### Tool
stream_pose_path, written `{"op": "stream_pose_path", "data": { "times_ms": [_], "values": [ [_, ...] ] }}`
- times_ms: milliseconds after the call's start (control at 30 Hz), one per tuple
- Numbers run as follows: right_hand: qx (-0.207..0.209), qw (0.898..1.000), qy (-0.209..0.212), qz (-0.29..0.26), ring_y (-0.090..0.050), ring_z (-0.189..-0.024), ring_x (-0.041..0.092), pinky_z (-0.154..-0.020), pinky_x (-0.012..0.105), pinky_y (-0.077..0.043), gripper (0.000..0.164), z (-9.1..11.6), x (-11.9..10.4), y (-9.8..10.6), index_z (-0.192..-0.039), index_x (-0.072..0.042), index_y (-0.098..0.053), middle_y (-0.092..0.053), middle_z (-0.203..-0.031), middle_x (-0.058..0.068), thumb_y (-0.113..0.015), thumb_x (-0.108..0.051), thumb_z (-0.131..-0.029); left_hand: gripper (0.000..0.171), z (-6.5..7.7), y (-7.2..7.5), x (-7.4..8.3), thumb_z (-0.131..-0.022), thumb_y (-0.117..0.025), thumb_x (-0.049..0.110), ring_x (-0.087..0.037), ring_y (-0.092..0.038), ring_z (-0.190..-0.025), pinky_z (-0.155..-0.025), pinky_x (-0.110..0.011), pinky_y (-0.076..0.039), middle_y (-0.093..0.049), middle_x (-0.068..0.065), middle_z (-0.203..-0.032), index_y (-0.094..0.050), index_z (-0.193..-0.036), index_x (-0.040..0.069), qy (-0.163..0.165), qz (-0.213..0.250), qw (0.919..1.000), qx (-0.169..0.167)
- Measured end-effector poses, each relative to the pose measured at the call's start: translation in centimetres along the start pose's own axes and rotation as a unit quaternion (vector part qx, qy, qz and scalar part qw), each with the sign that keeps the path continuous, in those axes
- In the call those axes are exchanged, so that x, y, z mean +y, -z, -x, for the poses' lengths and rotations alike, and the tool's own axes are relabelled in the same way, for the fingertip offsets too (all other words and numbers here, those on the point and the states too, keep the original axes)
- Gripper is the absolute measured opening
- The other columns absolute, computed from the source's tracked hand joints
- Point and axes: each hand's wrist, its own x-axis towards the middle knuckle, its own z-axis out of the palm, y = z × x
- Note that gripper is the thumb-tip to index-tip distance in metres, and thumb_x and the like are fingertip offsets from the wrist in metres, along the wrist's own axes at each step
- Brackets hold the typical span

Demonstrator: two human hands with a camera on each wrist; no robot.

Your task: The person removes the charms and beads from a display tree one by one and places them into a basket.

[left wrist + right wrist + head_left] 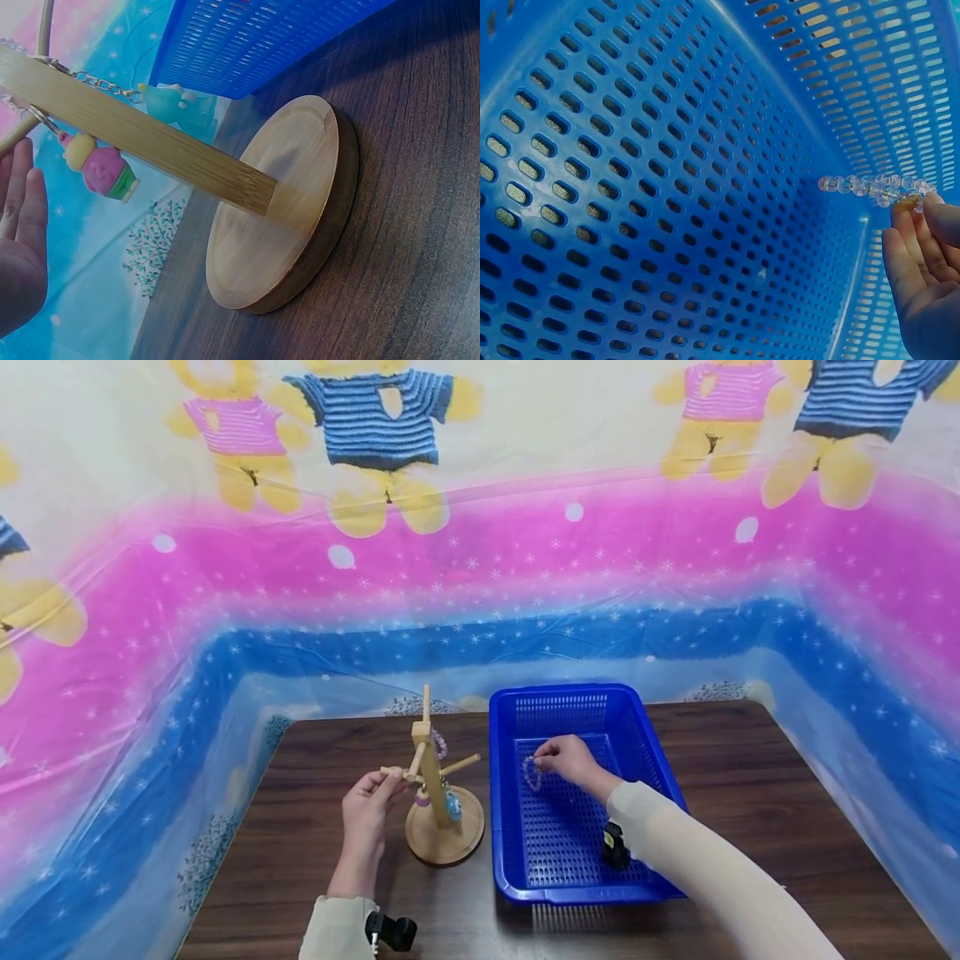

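My right hand (573, 762) is inside the blue basket and pinches a bracelet of clear beads (532, 773) between thumb and fingertips. In the right wrist view the bracelet (862, 184) hangs out from the fingers, with a small gold-coloured piece close to the grip. My left hand (369, 802) holds the end of a peg on a wooden stand (431, 785) with a round base (277, 240). A pink, yellow and green figure charm (103, 166) and a translucent teal charm (178, 111) on a chain hang from the stand. Behind its post hangs a pinkish beaded bracelet (440, 744).
The blue basket (501, 827) with slotted walls stands right of the stand on a dark wooden table (300, 827). A printed cloth (480, 577) with bears and snowflakes hangs around the table's back and sides. Each wrist wears a small black camera (615, 846).
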Motion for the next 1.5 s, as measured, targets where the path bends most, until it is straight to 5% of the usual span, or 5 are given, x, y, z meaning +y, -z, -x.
{"op": "stream_pose_path", "data": {
  "times_ms": [1500],
  "values": [
    [0.044,0.995,-0.076,-0.041,-0.073,-0.087,0.023,-0.082,0.038,-0.066,0.018,-0.6,5.3,1.0,-0.107,0.008,-0.074,-0.077,-0.098,0.020,-0.064,-0.004,-0.098,0.029,0.2,-0.1,0.1,-0.098,-0.062,-0.001,0.001,-0.073,-0.070,-0.073,-0.015,-0.063,-0.075,0.013,-0.073,-0.064,-0.074,0.016,-0.002,0.018,0.9998,-0.008]
  ]
}}
